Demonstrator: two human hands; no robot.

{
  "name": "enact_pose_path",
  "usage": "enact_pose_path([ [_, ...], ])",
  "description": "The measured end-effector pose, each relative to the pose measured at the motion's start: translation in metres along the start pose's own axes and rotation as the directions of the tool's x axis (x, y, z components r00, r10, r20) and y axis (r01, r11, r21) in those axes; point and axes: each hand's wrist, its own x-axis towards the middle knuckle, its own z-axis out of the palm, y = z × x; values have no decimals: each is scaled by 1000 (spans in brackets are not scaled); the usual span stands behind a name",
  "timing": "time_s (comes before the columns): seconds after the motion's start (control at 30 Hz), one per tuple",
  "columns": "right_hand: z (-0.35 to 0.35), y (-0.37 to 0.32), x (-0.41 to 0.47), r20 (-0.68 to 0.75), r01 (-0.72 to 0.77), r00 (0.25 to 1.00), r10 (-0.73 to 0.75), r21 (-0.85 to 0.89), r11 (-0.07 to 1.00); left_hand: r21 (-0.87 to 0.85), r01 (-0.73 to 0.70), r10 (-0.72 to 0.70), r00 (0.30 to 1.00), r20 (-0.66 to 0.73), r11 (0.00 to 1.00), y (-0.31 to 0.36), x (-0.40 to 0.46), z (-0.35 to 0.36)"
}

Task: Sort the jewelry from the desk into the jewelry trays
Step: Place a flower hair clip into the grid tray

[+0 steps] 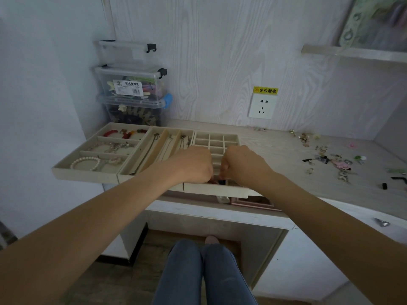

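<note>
Three beige jewelry trays sit side by side on the desk (275, 150), and the grid tray (217, 140), the rightmost of them, serves as the landmark. Both hands hover over its near end, knuckles up and fingers curled down into the small compartments. The left hand (193, 165) and the right hand (242, 165) nearly meet at the fingertips, where something small, dark and reddish shows between them; whether either hand actually pinches it cannot be told, since the fingers hide it.

Just left of the grid tray lies the long-slot tray (158, 148) holding chains, and left of that the bracelet tray (103, 150) with a pearl bracelet (86, 162) at its near end and red beads (116, 133) at its far end. The bracelet tray juts out past the desk's left edge. Behind those two trays, against the wall, stands a stack of clear storage boxes (132, 89).

Well to the right of the grid tray, loose jewelry (326, 157) lies scattered across the desk, with a bare stretch of desktop between it and the tray. On the wall behind that stretch is a power socket (262, 105) under a yellow warning label (265, 90). The grid tray's near end overhangs the desk's front edge, and beneath it a pink box (253, 203) peeks out. Below the edge, knees in blue jeans (204, 271) fill the leg space.
</note>
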Motion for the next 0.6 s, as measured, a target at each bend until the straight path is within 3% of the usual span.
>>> enact_pose_path([
  [0.17, -2, -13, -8, -36, 73, 996, -83, -220, 973, 24, 3, -2, 1000, -20, 1000, 5, -3, -1],
  [0.3, 1, -14, -7, -58, 88, 992, -108, -276, 957, 38, 4, -3, 1000, -16, 999, 7, -5, -3],
  [0.47, 2, -2, 3, -10, 49, 999, -50, -80, 996, 27, -4, 4, 1000, 13, 1000, 5, -7, -4],
  [0.6, -1, 13, 3, -67, 16, 998, -1, 232, 973, -32, -60, 59, 998, -34, 998, 7, -15, -7],
])
